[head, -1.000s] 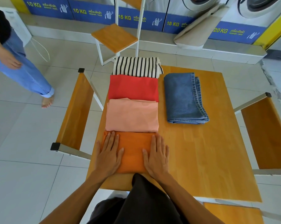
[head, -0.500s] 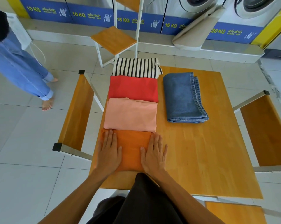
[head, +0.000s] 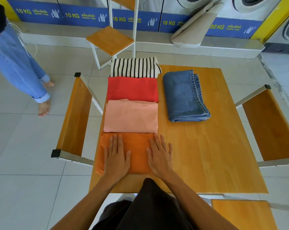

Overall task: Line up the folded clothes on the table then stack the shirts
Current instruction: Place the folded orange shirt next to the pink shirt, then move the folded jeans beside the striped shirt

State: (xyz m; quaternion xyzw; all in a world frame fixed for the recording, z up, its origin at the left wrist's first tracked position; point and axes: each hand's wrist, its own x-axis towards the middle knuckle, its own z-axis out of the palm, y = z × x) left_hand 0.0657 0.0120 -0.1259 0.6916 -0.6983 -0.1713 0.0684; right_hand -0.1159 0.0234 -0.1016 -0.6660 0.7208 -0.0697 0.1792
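Several folded shirts lie in a line along the left side of the wooden table. Nearest me is an orange shirt, then a pink shirt, a red shirt and a black-and-white striped shirt at the far edge. Folded blue jeans lie to the right of the red and pink shirts. My left hand rests flat on the orange shirt. My right hand lies flat across its right edge, partly on the table. Neither hand grips anything.
Wooden chairs stand at the table's left, right and far side; another seat is at the near right. A person in blue jeans walks barefoot on the tiled floor at left. Washing machines line the back wall.
My hands have stayed flat on the orange shirt, sliding slightly. The person at left has stepped further along the floor. The camera view has shifted a little.
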